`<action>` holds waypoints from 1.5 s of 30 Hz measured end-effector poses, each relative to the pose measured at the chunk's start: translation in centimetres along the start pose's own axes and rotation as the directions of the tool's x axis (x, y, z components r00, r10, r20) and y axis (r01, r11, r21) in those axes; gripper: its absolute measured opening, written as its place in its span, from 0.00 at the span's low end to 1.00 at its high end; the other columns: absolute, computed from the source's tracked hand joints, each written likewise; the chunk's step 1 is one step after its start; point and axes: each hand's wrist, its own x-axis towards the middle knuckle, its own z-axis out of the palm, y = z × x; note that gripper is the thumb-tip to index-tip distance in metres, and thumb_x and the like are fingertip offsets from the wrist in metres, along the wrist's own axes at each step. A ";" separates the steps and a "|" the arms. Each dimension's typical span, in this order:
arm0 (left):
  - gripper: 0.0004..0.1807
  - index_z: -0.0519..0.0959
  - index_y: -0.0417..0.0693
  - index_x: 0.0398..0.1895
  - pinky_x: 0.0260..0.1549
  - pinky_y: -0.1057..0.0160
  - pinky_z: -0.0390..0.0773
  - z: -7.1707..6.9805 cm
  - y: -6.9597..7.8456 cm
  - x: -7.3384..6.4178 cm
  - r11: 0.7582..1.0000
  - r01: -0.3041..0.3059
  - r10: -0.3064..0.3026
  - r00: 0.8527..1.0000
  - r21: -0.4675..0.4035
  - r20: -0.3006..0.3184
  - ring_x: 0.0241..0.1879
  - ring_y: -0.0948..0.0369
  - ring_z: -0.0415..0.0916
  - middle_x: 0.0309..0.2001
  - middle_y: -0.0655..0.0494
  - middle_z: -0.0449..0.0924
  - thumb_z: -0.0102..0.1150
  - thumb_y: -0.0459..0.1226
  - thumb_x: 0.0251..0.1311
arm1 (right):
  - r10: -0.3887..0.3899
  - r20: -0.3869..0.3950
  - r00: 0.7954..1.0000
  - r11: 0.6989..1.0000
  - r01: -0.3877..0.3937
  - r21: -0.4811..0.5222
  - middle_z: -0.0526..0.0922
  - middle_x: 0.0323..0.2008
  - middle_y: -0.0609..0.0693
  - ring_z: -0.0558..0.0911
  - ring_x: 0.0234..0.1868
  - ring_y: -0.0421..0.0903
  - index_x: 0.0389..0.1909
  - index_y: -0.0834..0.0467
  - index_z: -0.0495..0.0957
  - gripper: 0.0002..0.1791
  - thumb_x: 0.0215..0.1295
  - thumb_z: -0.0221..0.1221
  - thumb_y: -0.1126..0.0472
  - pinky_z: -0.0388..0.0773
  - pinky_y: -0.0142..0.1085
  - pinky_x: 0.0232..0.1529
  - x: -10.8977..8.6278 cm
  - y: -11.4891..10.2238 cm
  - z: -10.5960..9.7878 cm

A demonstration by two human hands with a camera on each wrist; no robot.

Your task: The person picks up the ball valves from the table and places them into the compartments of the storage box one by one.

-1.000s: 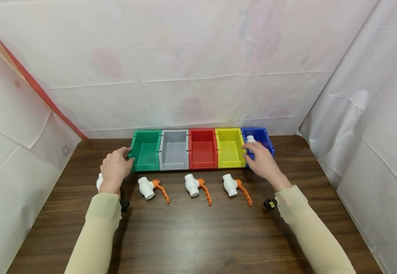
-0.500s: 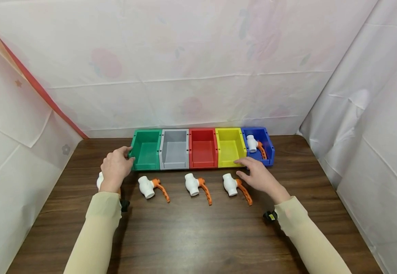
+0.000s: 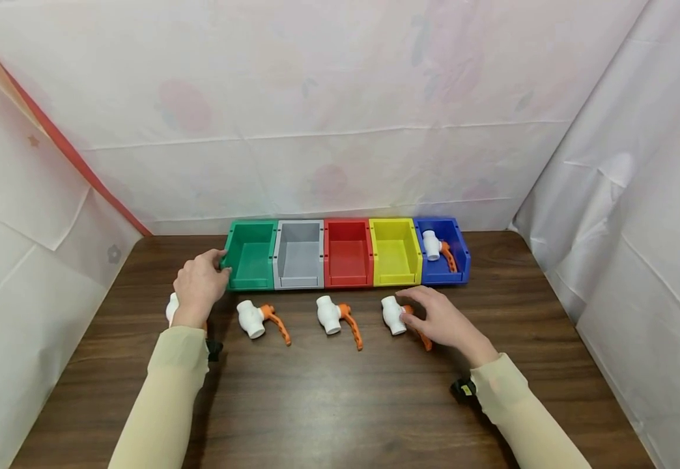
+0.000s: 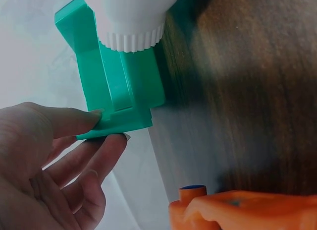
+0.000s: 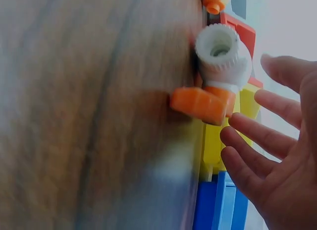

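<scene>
Right hand [image 3: 442, 319] has come from the blue bin [image 3: 442, 278] to a tabletop valve [image 3: 394, 316].
Head view: the binned valve [image 3: 431, 246] lies ungripped, so its placement looks finished. Left wrist view: the left hand [image 4: 37, 160] pinches the rim of the green bin [image 4: 141, 86] (steadying it, I'd guess). Right wrist view: fingers [image 5: 262, 136] spread wide near the tabletop valve's orange handle [image 5: 200, 105], holding nothing.
</scene>
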 end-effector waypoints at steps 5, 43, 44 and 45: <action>0.23 0.76 0.46 0.66 0.25 0.49 0.73 0.1 0.0 0.0 1.000 0.003 -0.003 1.000 -0.002 -0.008 0.30 0.44 0.76 0.49 0.40 0.82 0.59 0.39 0.68 | -0.003 0.032 0.999 1.000 0.004 -0.012 0.76 0.60 0.50 0.73 0.60 0.50 0.64 0.50 0.75 0.32 0.60 0.69 0.44 0.70 0.52 0.61 -0.2 -0.6 0.2; 0.24 0.75 0.48 0.67 0.23 0.51 0.72 0.2 -0.1 0.0 1.000 0.010 -0.010 1.000 0.008 0.003 0.25 0.47 0.74 0.48 0.41 0.83 0.58 0.39 0.68 | -0.011 0.132 0.991 0.976 0.039 -0.215 0.78 0.57 0.56 0.77 0.56 0.54 0.65 0.53 0.76 0.32 0.59 0.72 0.60 0.73 0.51 0.59 0.0 -3.2 0.9; 0.24 0.75 0.48 0.67 0.23 0.51 0.72 0.2 -0.1 0.0 1.000 0.010 -0.010 1.000 0.009 0.003 0.25 0.47 0.74 0.48 0.41 0.83 0.58 0.39 0.68 | -0.014 0.127 0.992 0.975 0.042 -0.217 0.78 0.56 0.57 0.77 0.56 0.55 0.65 0.53 0.77 0.32 0.58 0.72 0.60 0.73 0.51 0.59 0.0 -3.2 1.0; 0.24 0.75 0.48 0.67 0.23 0.51 0.72 0.2 -0.1 0.0 1.000 0.011 -0.011 1.000 0.011 0.002 0.25 0.47 0.74 0.48 0.42 0.83 0.58 0.39 0.68 | -0.015 0.122 0.992 0.975 0.042 -0.220 0.78 0.57 0.57 0.77 0.56 0.55 0.65 0.54 0.77 0.32 0.58 0.72 0.59 0.73 0.52 0.59 -0.1 -3.2 1.0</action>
